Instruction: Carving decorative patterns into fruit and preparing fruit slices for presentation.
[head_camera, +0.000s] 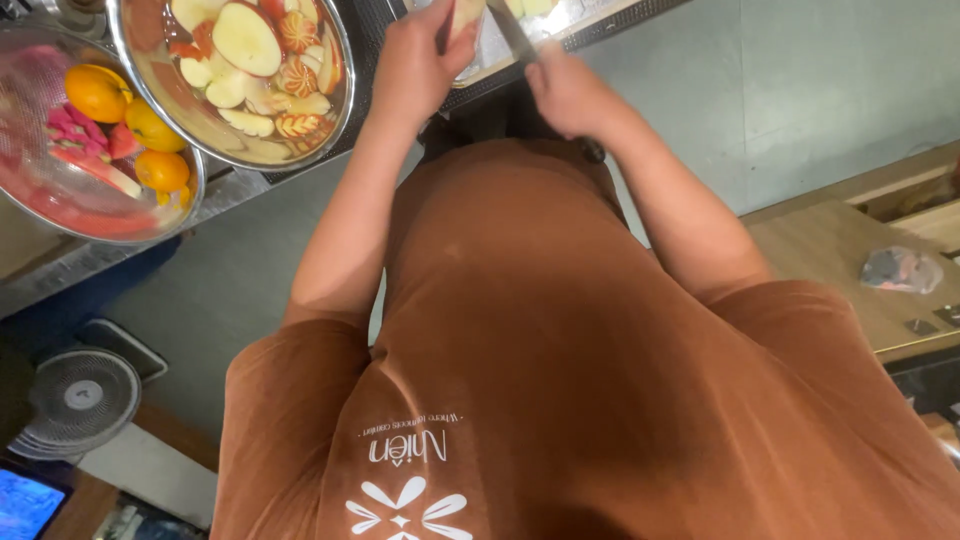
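I see my left hand (420, 65) gripping a pale apple piece (465, 15) while my right hand (570, 90) clenches a steel-bladed knife (510, 30) beside it, apparently mid-slice; the next cut needs fingers clear.

Bowl w/ apple slices (232, 70) left of hands; fruit bowl (95, 140) further left; fan (80, 400) below, prob. on floor.
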